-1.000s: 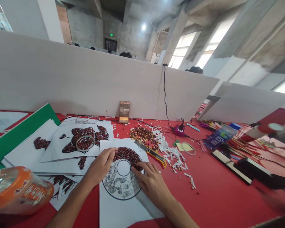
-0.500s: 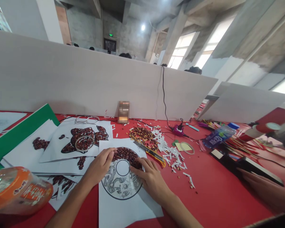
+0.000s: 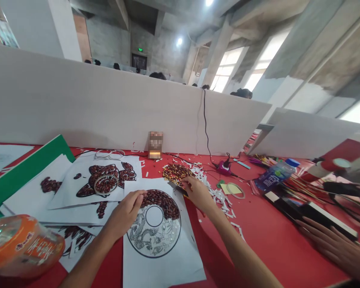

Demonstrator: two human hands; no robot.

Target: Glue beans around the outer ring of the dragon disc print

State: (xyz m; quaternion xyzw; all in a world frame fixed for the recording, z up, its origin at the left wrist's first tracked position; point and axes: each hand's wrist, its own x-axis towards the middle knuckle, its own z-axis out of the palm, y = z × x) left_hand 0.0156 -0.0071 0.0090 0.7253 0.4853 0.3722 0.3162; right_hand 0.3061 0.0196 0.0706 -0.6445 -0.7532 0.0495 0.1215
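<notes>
A sheet of white paper (image 3: 165, 272) lies in front of me, printed with a dragon in a ring (image 3: 142, 234). Dark red-brown beans (image 3: 168, 204) cover the ring's upper right part. My left hand (image 3: 127, 210) rests at the ring's upper left edge, fingers pressed together, and whatever is between its tips is hidden. Over the near right edge of a heap of mixed brown and yellow seeds (image 3: 175, 172), my right hand (image 3: 199, 194) dips its fingertips, curled together. Beneath that hand lies a utility knife (image 3: 177, 186), partly covered.
Bean-covered drawings (image 3: 106, 178) and a green board (image 3: 55, 154) lie left. An orange-labelled jar (image 3: 27, 244) stands front left. White paper scraps (image 3: 225, 202), a purple power socket (image 3: 224, 167) and a bottle (image 3: 276, 174) lie right. Another person's hand (image 3: 333, 244) rests far right by a black box.
My right hand has left the bean ring and moved up and right to the seed heap, uncovering the beans and hiding part of the knife. My left hand has stayed put.
</notes>
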